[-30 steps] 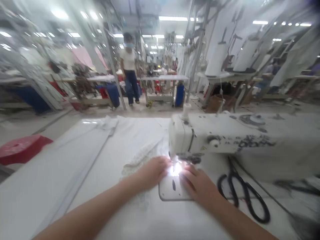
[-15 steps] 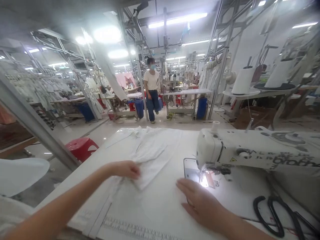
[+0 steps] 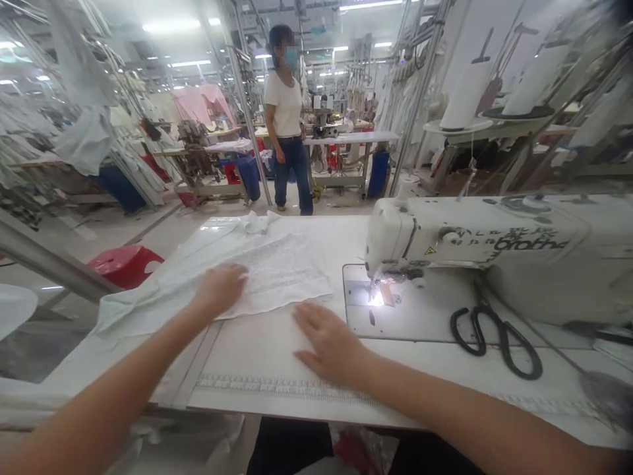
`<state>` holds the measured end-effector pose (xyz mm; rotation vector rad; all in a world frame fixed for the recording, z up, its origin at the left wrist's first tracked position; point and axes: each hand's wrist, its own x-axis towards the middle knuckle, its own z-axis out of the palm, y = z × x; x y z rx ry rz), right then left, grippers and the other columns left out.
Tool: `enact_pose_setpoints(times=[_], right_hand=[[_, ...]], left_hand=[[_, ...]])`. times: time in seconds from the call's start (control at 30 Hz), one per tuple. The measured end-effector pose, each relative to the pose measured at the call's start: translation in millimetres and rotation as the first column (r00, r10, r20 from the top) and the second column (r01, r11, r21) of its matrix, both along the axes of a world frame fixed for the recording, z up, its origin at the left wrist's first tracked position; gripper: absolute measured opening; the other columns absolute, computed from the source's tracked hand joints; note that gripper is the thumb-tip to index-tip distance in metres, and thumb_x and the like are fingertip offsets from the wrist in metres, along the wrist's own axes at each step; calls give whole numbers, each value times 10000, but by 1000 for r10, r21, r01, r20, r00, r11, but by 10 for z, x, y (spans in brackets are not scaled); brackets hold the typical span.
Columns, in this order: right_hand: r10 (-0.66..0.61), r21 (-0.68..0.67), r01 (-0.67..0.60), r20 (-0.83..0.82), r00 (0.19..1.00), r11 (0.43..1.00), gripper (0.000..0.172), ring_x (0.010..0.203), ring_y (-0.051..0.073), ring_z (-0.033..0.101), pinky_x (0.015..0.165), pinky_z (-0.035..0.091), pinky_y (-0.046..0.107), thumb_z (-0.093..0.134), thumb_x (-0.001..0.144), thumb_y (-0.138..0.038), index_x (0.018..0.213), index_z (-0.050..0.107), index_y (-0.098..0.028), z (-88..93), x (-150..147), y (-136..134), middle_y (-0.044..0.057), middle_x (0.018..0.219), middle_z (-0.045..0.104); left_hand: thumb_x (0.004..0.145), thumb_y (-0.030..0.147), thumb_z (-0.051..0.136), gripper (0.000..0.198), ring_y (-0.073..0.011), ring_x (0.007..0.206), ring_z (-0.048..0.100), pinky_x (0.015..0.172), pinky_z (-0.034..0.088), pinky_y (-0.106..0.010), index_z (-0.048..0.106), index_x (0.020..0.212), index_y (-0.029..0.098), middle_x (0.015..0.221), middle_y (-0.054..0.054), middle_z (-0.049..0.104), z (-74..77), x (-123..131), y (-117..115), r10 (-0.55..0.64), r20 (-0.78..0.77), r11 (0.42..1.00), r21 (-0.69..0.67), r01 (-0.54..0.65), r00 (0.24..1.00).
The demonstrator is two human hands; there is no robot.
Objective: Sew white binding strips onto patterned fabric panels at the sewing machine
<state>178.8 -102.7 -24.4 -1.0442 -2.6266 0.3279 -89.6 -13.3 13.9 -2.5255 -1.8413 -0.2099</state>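
A white fabric piece lies spread on the white sewing table, left of the sewing machine. My left hand is over its left part; motion smears the fingers, so I cannot tell whether they grip the cloth. My right hand is open, its fingers stretched out at the fabric's near edge, with nothing held. The machine's lit needle area is to the right of that hand. Black-handled scissors rest farther right.
A measuring tape strip runs along the table's front edge. White thread cones stand behind the machine. Beyond the table a masked person is on the floor aisle. A red stool and a metal post are at left.
The fabric now lies flatter and wider, extending farther left. My left hand has shifted left over it, and my right hand left toward its edge. The view tilted down; the person came closer.
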Motion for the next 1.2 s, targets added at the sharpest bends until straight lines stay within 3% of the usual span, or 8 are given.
enact_pose_setpoints(times=[0.1,0.17,0.3,0.43,0.6,0.83,1.07,1.2], right_hand=[[-130,-33,135,111,985,990,701,1363,288,146,1124,172,446,416,902,-455,1389,262,24,-3,194,251,192,1465,209],[-141,-65,153,160,977,986,733,1355,302,175,1119,181,456,406,895,-489,1383,268,42,-9,315,263,212,1453,231],[-137,-51,146,151,979,988,764,1309,348,273,1095,228,491,452,857,-528,1358,335,37,-25,597,-131,228,1417,312],[-124,15,123,97,988,992,622,1263,307,357,1083,268,460,461,879,-459,1321,423,-24,-67,980,-346,179,1370,419],[-89,118,81,63,994,990,558,1252,288,367,1084,267,454,463,886,-412,1286,456,-23,-164,1361,-73,168,1339,457],[-168,187,174,-45,985,967,448,1200,292,411,1049,305,478,468,870,-337,1199,522,-39,-201,1483,69,164,1251,529],[-63,132,71,-62,996,989,477,1242,268,373,1083,266,440,464,887,-361,1246,485,-47,-207,1461,24,148,1286,506],[-85,116,94,-82,993,989,460,1233,272,387,1089,248,455,477,876,-357,1236,494,-72,-190,1440,25,138,1281,513]], left_hand=[[890,353,404,403,-311,1216,411,945,365,-496,479,1227,146,1305,-139,484,-218,653,231,17,20,1000,-16,-17,1000],[881,393,409,482,-313,1297,305,981,341,-493,413,1302,159,1395,-118,393,-286,993,321,-27,33,999,-44,28,999],[866,464,420,531,-287,1347,220,1011,308,-499,364,1346,244,1456,-48,310,-358,1453,277,-219,41,966,-130,222,975],[897,443,367,490,-272,1351,211,998,301,-516,338,1358,276,1467,-41,286,-451,1757,153,-391,45,910,-127,394,919],[905,419,363,416,-294,1321,257,926,357,-511,437,1269,231,1385,-99,403,-507,2001,314,-456,13,889,-45,456,890],[891,396,412,336,-321,1182,414,887,361,-469,557,1084,163,1089,-146,589,-471,2174,608,-486,-3,873,-39,486,874],[913,323,336,291,-309,1119,443,836,385,-456,595,923,192,1024,-111,585,-333,2067,425,-526,4,841,-147,521,851],[891,344,369,278,-348,1140,415,791,412,-481,594,950,192,1157,-134,539,-330,2200,351,-367,50,916,-152,370,929]])
